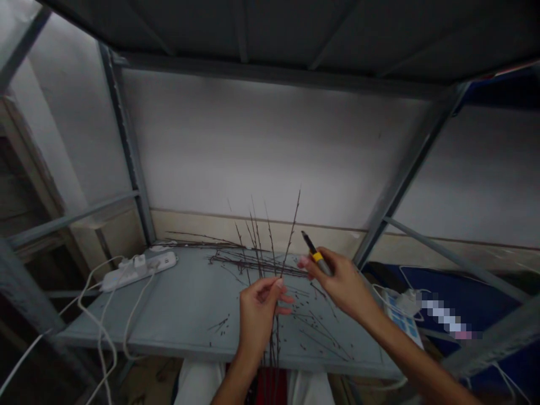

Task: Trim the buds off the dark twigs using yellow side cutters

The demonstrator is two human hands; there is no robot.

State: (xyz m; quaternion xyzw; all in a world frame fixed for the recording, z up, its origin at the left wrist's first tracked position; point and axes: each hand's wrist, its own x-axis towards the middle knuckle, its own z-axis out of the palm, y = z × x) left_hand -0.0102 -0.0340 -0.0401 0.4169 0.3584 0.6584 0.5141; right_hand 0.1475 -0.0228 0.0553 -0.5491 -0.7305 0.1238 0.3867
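Observation:
Several thin dark twigs with small buds stand nearly upright in front of me. My left hand [264,301] pinches one twig [292,228] between thumb and fingertips, over the front part of the grey table [169,315]. To its right, my right hand [337,275] is closed around a cutter-like tool [317,256] with a yellow band and a dark tip pointing up and left. The tip is apart from the twig. Behind my hands lies a pile of twigs [236,259] along the back of the table.
A white power strip [139,271] with plugs and cables lies at the table's left. Short cut twigs and dark bits [324,334] are scattered near the front edge. Metal posts [405,169] frame both sides. Another power strip [403,318] sits at the right.

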